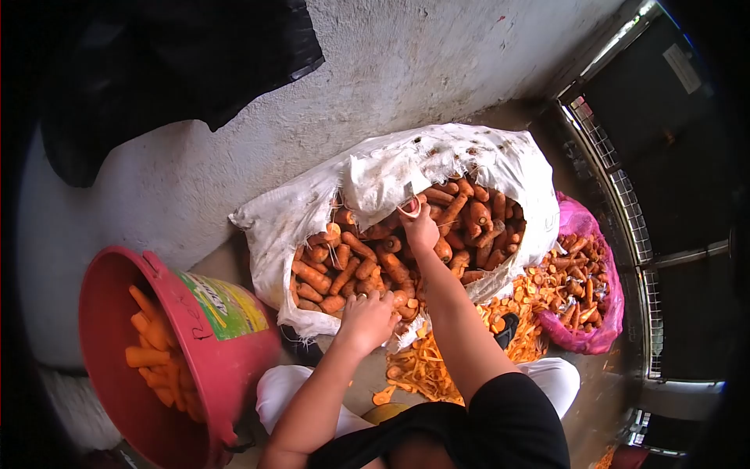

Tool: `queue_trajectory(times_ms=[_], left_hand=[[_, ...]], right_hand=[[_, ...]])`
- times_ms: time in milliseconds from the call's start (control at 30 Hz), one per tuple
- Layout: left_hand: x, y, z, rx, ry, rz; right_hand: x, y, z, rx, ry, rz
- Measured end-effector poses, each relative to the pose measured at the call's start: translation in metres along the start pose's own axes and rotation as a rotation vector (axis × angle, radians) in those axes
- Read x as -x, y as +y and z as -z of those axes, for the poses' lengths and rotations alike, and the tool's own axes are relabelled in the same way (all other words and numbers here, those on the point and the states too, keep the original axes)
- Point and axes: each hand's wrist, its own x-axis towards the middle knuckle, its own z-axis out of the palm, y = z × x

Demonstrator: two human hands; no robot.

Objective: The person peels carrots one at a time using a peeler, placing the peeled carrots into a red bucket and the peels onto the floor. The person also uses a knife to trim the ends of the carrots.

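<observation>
A large white woven sack (457, 144) lies torn open in front of me, full of unpeeled carrots (312, 277). Deep in the opening, my right hand (422, 228) is closed around a small tool with a pale loop and some red, which looks like a peeler (411, 208). Over the sack's near edge, my left hand (369, 319) rests with its fingers curled on a carrot (400, 299); the fingertips are partly hidden. Orange peelings (426, 367) are heaped on the floor between the sack and my legs.
At the left, a tilted red bucket (215, 367) holds peeled carrots (156, 344). A pink mesh sack (605, 336) with carrot pieces stands at the right. Cut carrot ends (531, 293) lie beside the white sack. Behind is a whitewashed wall (406, 70) with black sheeting (180, 62).
</observation>
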Motion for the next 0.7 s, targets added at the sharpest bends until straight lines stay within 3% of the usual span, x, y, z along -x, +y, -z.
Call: queue_trajectory(times_ms=[300, 433, 633, 700], left_hand=[[0.004, 0.002, -0.004, -0.054, 0.089, 0.004], [0.01, 0.015, 0.001, -0.077, -0.017, 0.022], [0.008, 0.006, -0.011, -0.057, 0.036, -0.009], [0.005, 0.006, -0.01, -0.057, 0.027, 0.003]], right_hand=[[-0.008, 0.013, -0.007, 0.244, 0.058, 0.342], [-0.015, 0.016, -0.013, 0.421, 0.055, 0.533], [-0.038, 0.02, -0.002, 0.594, 0.134, 0.777], [-0.044, 0.022, -0.004, 0.506, 0.11, 0.764]])
